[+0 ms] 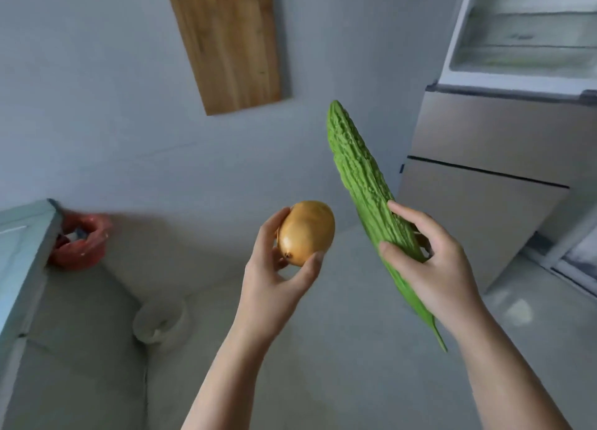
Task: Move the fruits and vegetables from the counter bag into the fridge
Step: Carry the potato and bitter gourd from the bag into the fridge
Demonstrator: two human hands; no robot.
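My left hand (274,277) holds a golden-brown onion (307,232) in its curled fingers, at the middle of the view. To its right, my right hand (433,264) grips the lower half of a long, bumpy green bitter gourd (358,177), which points up and to the left. The fridge (484,184) stands at the right. Its upper compartment (523,35) is open and shows pale shelves; the drawer fronts below are closed. The counter bag is out of view.
A counter edge (29,251) juts in at the left, with a red bowl-like container (82,242) beside it. A white bucket (161,319) stands on the grey floor in the corner. A wooden board (226,38) hangs on the wall above.
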